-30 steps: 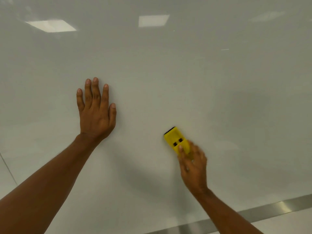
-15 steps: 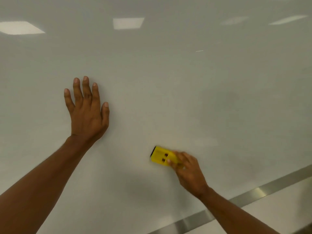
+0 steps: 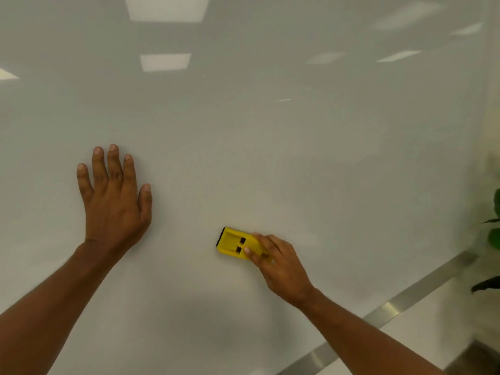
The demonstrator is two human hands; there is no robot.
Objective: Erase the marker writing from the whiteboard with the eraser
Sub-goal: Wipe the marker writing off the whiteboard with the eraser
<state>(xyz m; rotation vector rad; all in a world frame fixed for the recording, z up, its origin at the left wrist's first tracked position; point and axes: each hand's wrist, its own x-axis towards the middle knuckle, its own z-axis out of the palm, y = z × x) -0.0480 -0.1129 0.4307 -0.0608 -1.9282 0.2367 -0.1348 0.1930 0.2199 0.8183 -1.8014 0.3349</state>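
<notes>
Both forearms are bare all the way down, no sleeves showing anywhere. Left hand (image 3: 113,201) and right hand (image 3: 281,263) have no rings, watch or gloves, and the nails on the fingers (image 3: 112,163) are short and plain.

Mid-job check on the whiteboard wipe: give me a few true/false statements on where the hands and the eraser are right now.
1. The right hand grips the yellow eraser against the whiteboard. True.
2. The left hand holds a marker. False: it lies flat on the board with fingers spread and holds nothing.
3. The eraser sits to the left of the left hand. False: it is to that hand's right and lower on the board.
4. A metal strip runs along the board's lower edge. True.
5. Bold marker writing fills the board above the eraser. False: no clear writing shows there, only reflected ceiling lights.
</notes>
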